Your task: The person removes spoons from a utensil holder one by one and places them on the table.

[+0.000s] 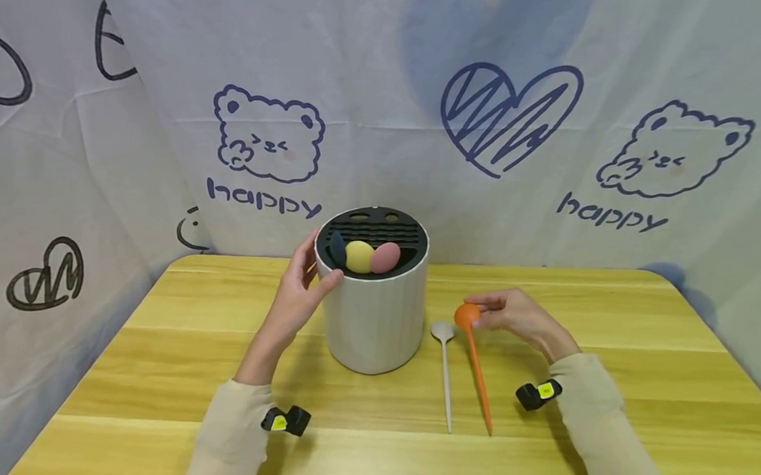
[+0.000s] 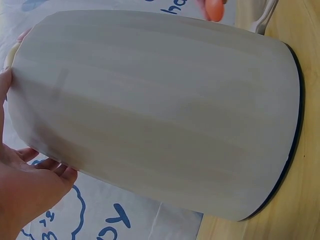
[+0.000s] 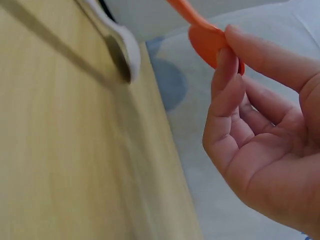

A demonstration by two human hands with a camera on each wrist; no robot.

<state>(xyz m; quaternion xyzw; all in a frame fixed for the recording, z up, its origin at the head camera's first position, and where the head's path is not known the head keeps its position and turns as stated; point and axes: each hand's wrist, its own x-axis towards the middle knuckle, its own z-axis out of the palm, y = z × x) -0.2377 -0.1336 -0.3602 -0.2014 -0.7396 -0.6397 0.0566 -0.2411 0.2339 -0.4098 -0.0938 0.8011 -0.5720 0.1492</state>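
Note:
A white, round utensil holder [image 1: 375, 324] with a black slotted top stands upright on the table. My left hand [image 1: 296, 292] holds its upper left side, thumb at the rim and fingers round the far side; the left wrist view shows the fingers [image 2: 57, 167] against the wall. My right hand [image 1: 517, 316] pinches an orange spoon [image 1: 477, 365] by its bowl, between thumb and fingers, with the handle pointing toward me. In the right wrist view the orange bowl [image 3: 205, 45] is above table level. Just left of it, a light grey spoon [image 1: 446, 377] lies on the table.
Dark blue [image 1: 337, 248], yellow [image 1: 359, 257] and pink [image 1: 385, 257] rounded utensil heads stick out of the holder's front opening. Behind the wooden table [image 1: 169, 392] hangs a white cloth [image 1: 371, 66] with printed bears and hearts, close to the back edge.

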